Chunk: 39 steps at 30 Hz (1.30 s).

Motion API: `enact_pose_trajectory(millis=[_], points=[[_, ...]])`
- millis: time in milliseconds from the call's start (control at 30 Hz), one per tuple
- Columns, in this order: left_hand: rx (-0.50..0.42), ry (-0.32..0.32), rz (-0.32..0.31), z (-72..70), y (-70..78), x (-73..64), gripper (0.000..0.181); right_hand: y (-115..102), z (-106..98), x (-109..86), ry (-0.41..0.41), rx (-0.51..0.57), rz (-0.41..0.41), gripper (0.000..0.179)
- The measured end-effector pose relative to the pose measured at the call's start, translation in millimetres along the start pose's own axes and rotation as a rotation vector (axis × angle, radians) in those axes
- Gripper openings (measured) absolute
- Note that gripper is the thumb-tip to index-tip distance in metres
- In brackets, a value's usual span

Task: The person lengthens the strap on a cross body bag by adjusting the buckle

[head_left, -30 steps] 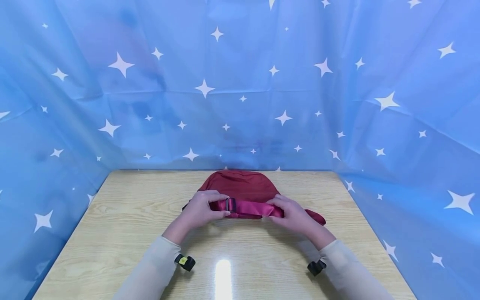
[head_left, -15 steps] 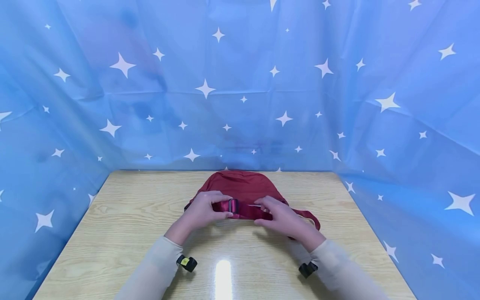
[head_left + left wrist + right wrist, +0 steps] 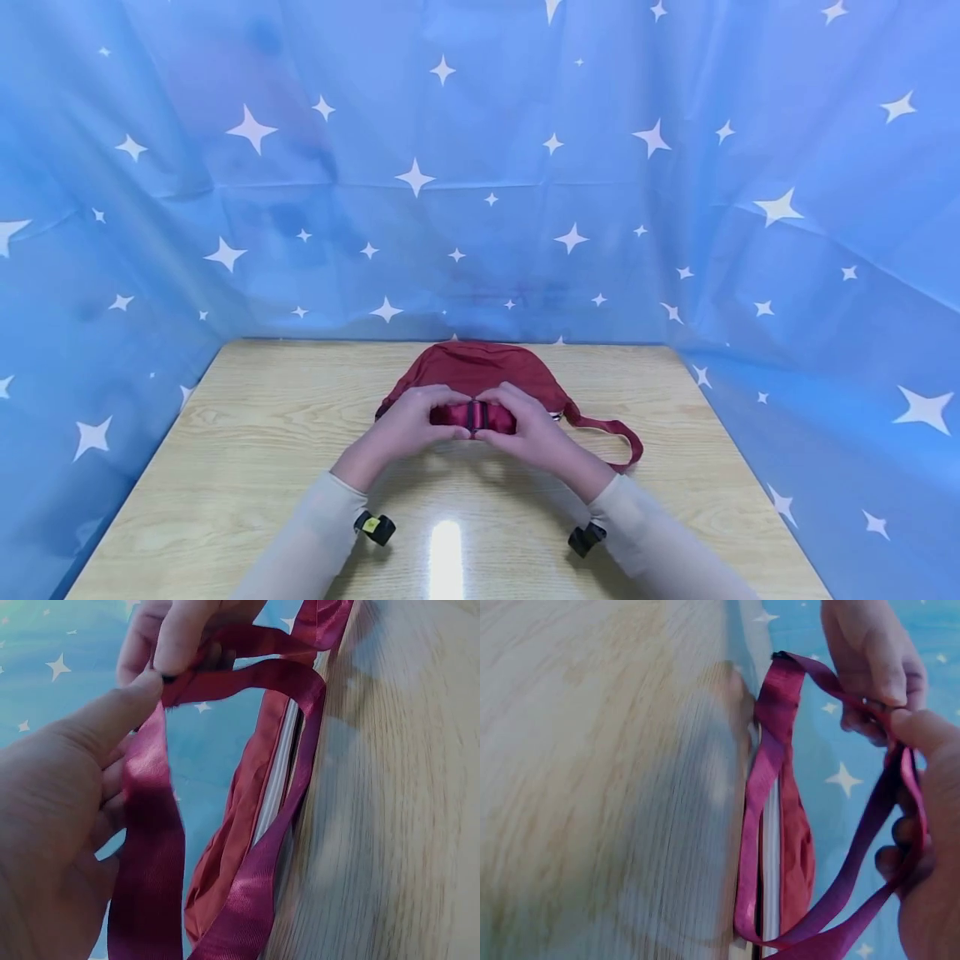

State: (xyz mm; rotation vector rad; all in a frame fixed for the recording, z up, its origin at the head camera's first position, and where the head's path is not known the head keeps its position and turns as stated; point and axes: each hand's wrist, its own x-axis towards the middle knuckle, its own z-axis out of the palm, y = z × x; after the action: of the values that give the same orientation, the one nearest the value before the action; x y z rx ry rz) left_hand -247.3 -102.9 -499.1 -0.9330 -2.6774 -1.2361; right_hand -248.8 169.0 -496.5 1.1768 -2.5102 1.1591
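A dark red waist bag [image 3: 480,367] lies on the table, its rounded top toward the back. In front of it, my left hand [image 3: 405,427] and my right hand [image 3: 525,427] meet at a dark slider buckle [image 3: 477,415] on the bag's strap [image 3: 154,855]. Each hand pinches the strap between thumb and fingers, one on either side of the buckle. Below the hands the webbing hangs in a wide loop, as the wrist views show. A pale zipper [image 3: 771,832] runs along the bag's lower edge. Fingers partly hide the buckle in both wrist views.
A curved length of strap [image 3: 628,446] lies on the wooden table [image 3: 225,467] right of the bag. Blue star-printed cloth [image 3: 480,217] hangs behind the table and on both sides. Black wrist cameras [image 3: 375,527] sit at both cuffs.
My right hand has let go of the strap further right, moved left with its fingers spread, and now pinches it beside the buckle. My left hand keeps its hold, shifting slightly right.
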Motion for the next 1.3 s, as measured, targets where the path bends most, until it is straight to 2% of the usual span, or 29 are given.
enact_pose_trajectory(millis=[133, 233, 567, 767, 900, 1200, 1300], points=[[-0.024, 0.015, -0.046, -3.2, -4.6, -4.4, 0.018, 0.2, -3.7, -2.9, 0.023, 0.022, -0.011, 0.045], [-0.043, 0.026, -0.049, -5.1, -6.4, -6.3, 0.005, 1.1, -5.8, -4.8, 0.023, 0.032, -0.014, 0.046], [-0.092, 0.022, 0.012, -3.0, -0.4, -1.0, 0.011, 1.6, -5.8, -3.1, -0.008, 0.101, -0.065, 0.048], [-0.112, 0.013, 0.02, -0.8, 7.8, 2.2, 0.013, -1.2, -0.1, -2.1, 0.0, 0.057, -0.065, 0.048], [-0.098, 0.005, 0.004, -0.4, 7.6, 2.6, 0.014, -5.2, 1.6, -2.6, 0.017, 0.019, -0.063, 0.047], [0.007, -0.011, -0.118, -11.3, -7.7, -11.8, 0.01, -3.4, -0.1, -4.9, 0.034, 0.005, -0.059, 0.048], [0.008, -0.027, -0.1, -13.4, -11.7, -13.8, 0.007, -2.5, -0.7, -5.5, 0.033, 0.013, -0.051, 0.048]])
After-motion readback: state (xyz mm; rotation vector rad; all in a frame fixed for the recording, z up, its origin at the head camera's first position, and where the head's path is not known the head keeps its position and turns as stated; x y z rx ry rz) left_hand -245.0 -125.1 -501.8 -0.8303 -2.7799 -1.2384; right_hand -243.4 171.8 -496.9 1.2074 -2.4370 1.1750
